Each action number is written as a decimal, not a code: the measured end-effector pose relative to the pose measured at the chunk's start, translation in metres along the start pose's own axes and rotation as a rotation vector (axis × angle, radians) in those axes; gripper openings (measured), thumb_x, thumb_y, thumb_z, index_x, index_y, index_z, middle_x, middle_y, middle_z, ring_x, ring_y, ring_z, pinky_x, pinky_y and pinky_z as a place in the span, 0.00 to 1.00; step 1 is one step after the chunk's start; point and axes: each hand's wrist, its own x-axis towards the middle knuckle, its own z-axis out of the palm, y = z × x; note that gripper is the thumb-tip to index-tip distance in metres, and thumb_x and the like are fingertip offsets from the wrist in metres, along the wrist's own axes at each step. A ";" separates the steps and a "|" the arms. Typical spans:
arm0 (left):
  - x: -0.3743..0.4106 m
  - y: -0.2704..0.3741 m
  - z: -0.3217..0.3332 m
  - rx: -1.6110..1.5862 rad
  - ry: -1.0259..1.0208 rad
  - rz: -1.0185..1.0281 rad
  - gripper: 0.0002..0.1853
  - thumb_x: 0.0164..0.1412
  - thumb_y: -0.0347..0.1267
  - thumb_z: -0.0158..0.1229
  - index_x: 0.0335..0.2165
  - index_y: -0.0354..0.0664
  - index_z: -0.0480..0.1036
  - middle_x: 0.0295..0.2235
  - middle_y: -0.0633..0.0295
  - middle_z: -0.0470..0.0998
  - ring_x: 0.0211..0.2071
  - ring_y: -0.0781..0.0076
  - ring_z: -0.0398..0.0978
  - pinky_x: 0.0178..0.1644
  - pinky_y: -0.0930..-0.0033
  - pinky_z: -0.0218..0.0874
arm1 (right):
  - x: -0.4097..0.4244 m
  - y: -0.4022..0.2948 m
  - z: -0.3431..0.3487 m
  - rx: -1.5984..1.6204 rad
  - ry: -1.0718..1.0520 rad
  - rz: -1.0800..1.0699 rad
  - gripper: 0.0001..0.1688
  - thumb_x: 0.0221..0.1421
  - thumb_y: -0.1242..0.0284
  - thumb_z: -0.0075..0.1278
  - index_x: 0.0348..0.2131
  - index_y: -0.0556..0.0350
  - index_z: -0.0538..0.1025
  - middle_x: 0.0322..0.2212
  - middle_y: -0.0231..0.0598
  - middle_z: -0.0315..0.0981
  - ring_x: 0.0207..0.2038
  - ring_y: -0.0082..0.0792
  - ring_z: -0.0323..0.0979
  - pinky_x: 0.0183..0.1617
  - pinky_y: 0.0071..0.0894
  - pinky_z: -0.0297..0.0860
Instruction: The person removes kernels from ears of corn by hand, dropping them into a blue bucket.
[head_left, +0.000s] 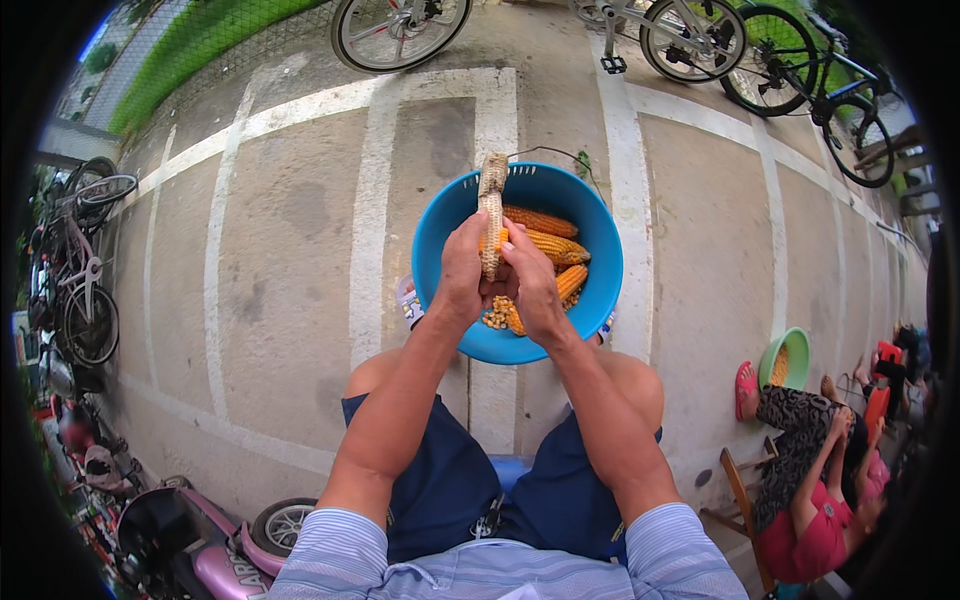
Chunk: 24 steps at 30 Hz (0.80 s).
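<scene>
Both my hands meet over a blue plastic bucket (431, 300) between my knees. My left hand (463, 266) grips a pale, mostly bare corn cob (490, 206) from the left, and it points away from me. My right hand (531, 281) is closed around the right side, against orange kernels (503, 238) between the hands. Another bare cob piece seems to lie in line at the far end. In the bucket are several orange corn ears (541, 222) and loose kernels (496, 313). The fingers partly hide what they hold.
At the right, seated people (810, 517) are beside a green basin (801, 360) of kernels; one wears a pink sandal (746, 390). Bicycles (772, 60) stand beyond the bucket and at the left. A pink scooter (225, 559) is at the lower left. White lines (367, 225) cross the concrete.
</scene>
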 end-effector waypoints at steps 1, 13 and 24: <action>0.000 -0.001 -0.001 0.014 -0.017 -0.003 0.20 0.71 0.46 0.44 0.46 0.44 0.72 0.33 0.63 0.79 0.18 0.82 0.71 0.13 0.79 0.58 | 0.000 0.000 -0.001 -0.030 -0.002 0.000 0.33 0.69 0.66 0.34 0.67 0.61 0.56 0.46 0.39 0.70 0.37 0.25 0.75 0.37 0.27 0.74; 0.011 -0.033 0.000 0.410 0.189 0.356 0.19 0.73 0.41 0.45 0.48 0.38 0.71 0.37 0.62 0.75 0.38 0.73 0.70 0.45 0.68 0.63 | 0.008 0.015 -0.005 -0.185 0.115 -0.129 0.23 0.71 0.65 0.36 0.57 0.61 0.68 0.43 0.40 0.72 0.46 0.29 0.68 0.53 0.27 0.65; 0.006 -0.046 0.018 0.528 0.187 0.402 0.17 0.73 0.42 0.46 0.48 0.42 0.72 0.34 0.68 0.73 0.36 0.82 0.68 0.40 0.75 0.61 | 0.013 0.028 -0.019 -0.214 0.301 -0.067 0.21 0.72 0.60 0.36 0.42 0.57 0.74 0.33 0.31 0.71 0.34 0.22 0.66 0.39 0.25 0.67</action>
